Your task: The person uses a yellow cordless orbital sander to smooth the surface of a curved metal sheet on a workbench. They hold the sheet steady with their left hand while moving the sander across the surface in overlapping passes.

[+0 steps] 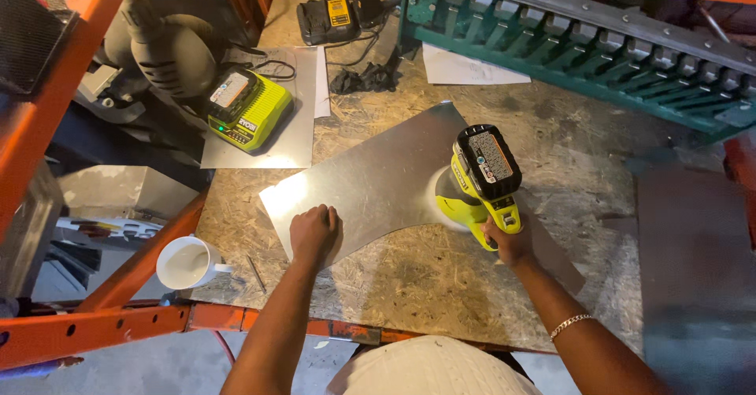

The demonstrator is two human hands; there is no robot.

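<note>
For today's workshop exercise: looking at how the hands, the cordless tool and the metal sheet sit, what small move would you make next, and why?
Probably slide the yellow cordless tool a little toward the left hand. The right hand grips it with its round pad resting on the metal sheet near the right edge, while the left hand presses the sheet's near edge flat, so most of the sheet lies untouched between them.

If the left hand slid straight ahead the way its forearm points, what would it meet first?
The left hand already rests on the metal sheet; straight ahead lies more bare sheet, then probably the black glove-like bundle, though depth is unclear.
</note>
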